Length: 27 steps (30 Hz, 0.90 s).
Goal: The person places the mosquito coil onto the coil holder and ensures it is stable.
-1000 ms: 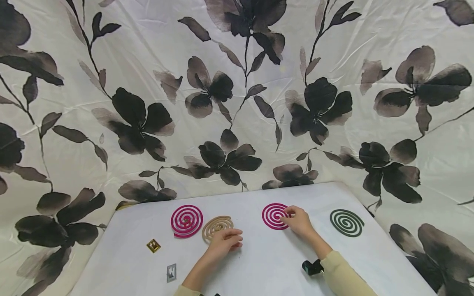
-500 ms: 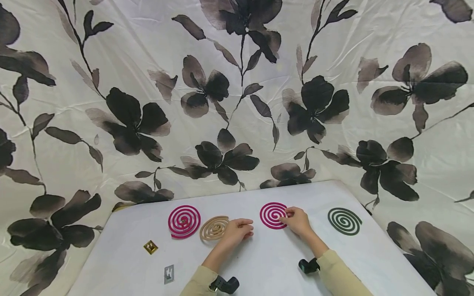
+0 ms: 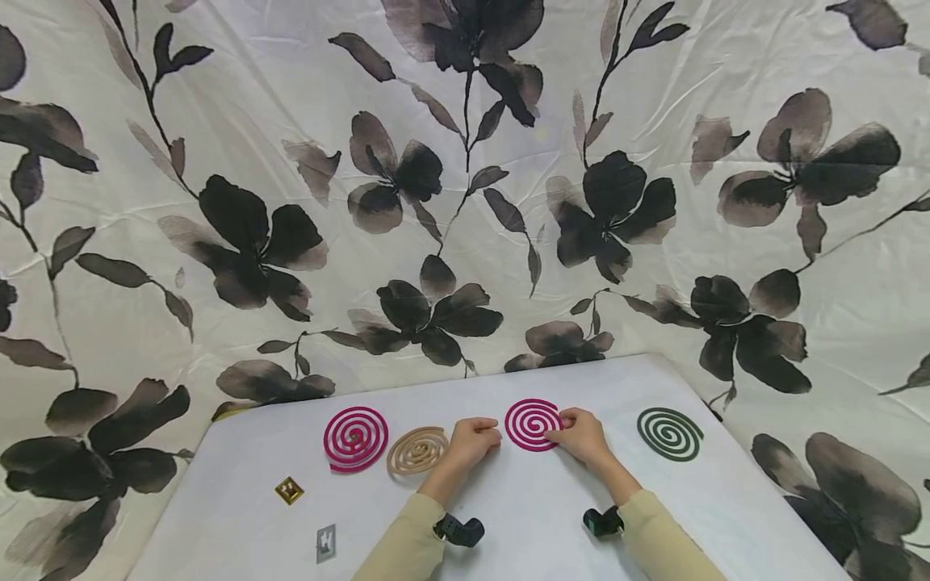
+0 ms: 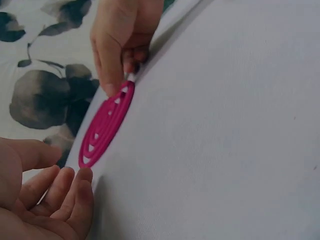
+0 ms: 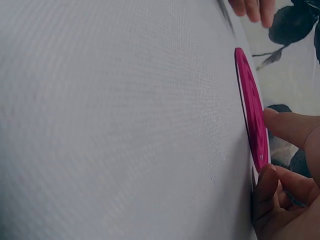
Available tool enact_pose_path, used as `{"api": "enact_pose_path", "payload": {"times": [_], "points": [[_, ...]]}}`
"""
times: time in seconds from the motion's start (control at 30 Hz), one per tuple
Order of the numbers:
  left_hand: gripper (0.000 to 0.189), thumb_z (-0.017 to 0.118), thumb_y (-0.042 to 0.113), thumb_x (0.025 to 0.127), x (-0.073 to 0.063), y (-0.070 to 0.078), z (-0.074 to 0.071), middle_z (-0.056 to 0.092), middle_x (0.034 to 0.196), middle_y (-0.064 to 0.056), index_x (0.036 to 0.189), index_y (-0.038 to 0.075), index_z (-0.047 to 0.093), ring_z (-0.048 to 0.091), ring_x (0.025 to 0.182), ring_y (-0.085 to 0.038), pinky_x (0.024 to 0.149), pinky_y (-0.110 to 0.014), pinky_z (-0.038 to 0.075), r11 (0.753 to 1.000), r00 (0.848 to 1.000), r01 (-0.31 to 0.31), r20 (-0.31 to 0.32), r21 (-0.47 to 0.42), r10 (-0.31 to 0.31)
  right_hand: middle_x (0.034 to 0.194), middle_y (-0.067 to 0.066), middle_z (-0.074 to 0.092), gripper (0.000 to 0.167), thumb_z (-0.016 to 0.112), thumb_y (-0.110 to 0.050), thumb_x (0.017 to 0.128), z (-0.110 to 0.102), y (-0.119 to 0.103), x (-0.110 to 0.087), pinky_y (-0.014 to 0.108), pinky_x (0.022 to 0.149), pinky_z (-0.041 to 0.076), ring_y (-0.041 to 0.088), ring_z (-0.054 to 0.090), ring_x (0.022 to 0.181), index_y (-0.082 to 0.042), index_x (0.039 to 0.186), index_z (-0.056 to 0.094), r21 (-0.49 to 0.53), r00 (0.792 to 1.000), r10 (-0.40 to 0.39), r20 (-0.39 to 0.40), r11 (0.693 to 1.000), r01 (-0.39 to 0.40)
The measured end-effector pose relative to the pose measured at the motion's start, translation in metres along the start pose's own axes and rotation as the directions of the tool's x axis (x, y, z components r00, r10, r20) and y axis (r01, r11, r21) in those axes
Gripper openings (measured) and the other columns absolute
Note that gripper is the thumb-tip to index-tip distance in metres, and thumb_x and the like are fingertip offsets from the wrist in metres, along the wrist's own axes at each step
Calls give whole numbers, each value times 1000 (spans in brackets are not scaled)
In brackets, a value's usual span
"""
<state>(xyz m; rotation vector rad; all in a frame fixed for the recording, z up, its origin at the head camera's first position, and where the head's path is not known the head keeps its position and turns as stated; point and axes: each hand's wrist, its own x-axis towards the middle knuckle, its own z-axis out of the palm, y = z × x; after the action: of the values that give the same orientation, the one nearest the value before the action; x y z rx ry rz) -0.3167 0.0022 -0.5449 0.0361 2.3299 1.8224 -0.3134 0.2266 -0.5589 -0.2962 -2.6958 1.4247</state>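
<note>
Pinched by its right edge between my right hand's (image 3: 583, 437) thumb and fingers is a pink mosquito coil (image 3: 534, 424), low over the white table. In the right wrist view the thumb lies on the face of the coil (image 5: 251, 110), with the fingertips at its edge. My left hand (image 3: 471, 444) is just left of this coil. The left wrist view shows the left hand's loosely bent fingers (image 4: 70, 200) at the coil's near edge, thumb apart and nothing held. A tan coil (image 3: 419, 450) sits immediately left of that hand, partly overlapped by it.
A second pink coil (image 3: 354, 438) is at the left, a green coil (image 3: 670, 434) at the right. A gold diamond-shaped metal piece (image 3: 289, 491) and a silver rectangular one (image 3: 326, 544) lie front left on the table (image 3: 218, 516). Floral fabric (image 3: 465, 186) hangs behind.
My left hand has moved right and away from me, from over the tan coil to beside the pink coil. My right hand keeps its pinch on the pink coil.
</note>
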Motion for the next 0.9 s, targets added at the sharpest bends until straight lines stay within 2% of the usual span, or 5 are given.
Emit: {"api": "enact_pose_path", "payload": {"times": [0.3,0.43,0.67,0.77,0.9], "points": [[35,74,-3,81,18,5,7,63,90,-8,114,-7,64,61,78,-16,68,-27,56,997,999,37,-31,61,-35,83,7,58,52,85,-16,73,2,1,0,35,71,49,21,52,79,8,113,63,-18,1000,-10,-6,1000,10],[35,75,-5,78,25,6,10,63,89,-8,111,-8,64,61,79,-17,68,-27,56,997,998,29,-58,73,-24,84,8,59,54,85,-17,73,2,-1,1,40,77,49,23,53,82,9,114,63,-31,1000,-20,-24,999,19],[33,77,-1,77,32,4,16,67,89,-9,108,-7,67,63,79,-17,69,-29,56,993,996,48,-85,105,-40,100,18,66,54,86,-17,72,3,0,1,48,88,49,33,59,98,9,114,64,-60,999,-15,-35,998,13],[30,76,1,79,33,3,20,67,94,-11,107,-7,68,64,81,-18,70,-29,57,993,995,64,-80,98,-56,104,19,66,52,86,-17,72,4,1,1,48,89,49,34,59,100,8,113,65,-58,999,2,-45,998,-5],[29,76,3,80,34,3,23,65,96,-12,107,-5,68,62,80,-17,70,-29,56,992,992,98,-90,74,-91,98,16,65,52,86,-16,72,5,3,1,45,83,50,30,58,94,8,113,65,-38,998,22,-52,999,-24]]}}
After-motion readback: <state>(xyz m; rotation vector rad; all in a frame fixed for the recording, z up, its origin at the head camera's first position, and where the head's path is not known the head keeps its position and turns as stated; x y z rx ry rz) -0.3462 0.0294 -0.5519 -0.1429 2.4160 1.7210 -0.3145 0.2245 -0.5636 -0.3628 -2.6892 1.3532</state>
